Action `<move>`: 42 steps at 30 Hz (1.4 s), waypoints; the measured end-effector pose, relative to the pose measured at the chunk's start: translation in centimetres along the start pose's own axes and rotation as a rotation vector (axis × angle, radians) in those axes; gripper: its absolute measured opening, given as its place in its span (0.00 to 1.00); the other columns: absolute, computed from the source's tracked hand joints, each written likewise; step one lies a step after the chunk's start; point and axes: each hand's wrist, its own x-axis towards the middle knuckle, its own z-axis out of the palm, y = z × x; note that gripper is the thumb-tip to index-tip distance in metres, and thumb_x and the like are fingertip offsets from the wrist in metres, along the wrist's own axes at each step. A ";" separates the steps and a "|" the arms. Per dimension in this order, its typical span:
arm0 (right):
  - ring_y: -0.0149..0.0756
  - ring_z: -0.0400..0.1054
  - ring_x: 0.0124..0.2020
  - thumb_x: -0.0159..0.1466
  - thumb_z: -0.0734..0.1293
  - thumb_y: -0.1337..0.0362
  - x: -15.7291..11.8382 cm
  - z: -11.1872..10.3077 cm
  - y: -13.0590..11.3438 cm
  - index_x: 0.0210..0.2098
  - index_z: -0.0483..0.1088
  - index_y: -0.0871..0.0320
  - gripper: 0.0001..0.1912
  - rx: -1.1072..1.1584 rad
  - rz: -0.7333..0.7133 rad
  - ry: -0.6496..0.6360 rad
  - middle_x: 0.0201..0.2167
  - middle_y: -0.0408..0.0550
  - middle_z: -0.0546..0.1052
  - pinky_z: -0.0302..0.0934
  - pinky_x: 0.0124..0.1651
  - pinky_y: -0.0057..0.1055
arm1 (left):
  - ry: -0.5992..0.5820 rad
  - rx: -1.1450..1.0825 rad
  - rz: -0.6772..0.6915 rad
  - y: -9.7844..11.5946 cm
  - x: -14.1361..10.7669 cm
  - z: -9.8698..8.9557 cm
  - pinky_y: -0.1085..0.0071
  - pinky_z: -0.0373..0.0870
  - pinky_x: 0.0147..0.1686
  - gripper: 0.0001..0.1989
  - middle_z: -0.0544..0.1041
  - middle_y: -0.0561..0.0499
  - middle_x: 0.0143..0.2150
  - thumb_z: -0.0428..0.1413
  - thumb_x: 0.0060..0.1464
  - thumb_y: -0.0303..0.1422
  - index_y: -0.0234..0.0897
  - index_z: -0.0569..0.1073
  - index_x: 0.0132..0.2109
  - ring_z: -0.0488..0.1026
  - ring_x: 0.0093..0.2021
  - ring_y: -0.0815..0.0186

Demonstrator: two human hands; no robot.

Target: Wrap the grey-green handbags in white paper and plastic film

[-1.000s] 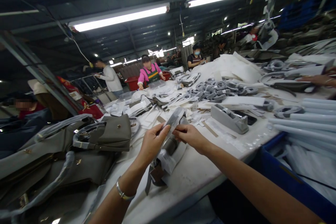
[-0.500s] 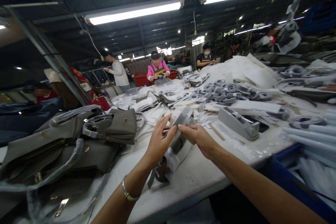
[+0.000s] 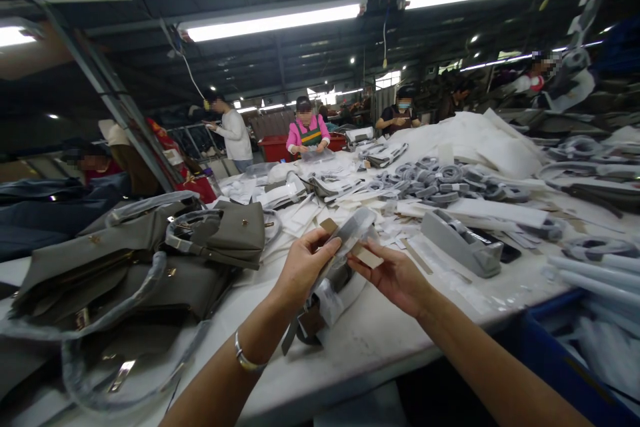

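Observation:
My left hand is closed, thumb on top, around a grey strap covered in clear plastic. A small brown card piece sticks up beside its fingers. My right hand is just to the right of the strap, its fingers pinching a beige card piece against or close to the strap's side. Below both hands, a bundle of dark straps in plastic wrap lies on the white table. The underside of the strap is hidden by my fingers.
Dark olive handbags with wrapped handles are piled at left. A grey holder stands at right, near coiled wrapped straps. A blue bin sits by the table's right edge. A person in pink works across the table.
My right fingertips have drawn back from my left thumb, with the beige card tilted between them. My left fingers have closed further around the strap. The view has shifted slightly left.

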 end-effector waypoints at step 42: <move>0.36 0.67 0.36 0.61 0.72 0.48 -0.3 2.7 4.7 0.35 0.75 0.56 0.17 -0.331 -0.393 0.049 0.33 0.44 0.76 0.63 0.43 0.32 | 0.337 1.832 0.660 -1.2 -3.5 3.3 0.58 0.72 0.57 0.25 0.68 0.28 0.63 0.47 0.60 0.20 0.16 0.64 0.63 0.70 0.61 0.49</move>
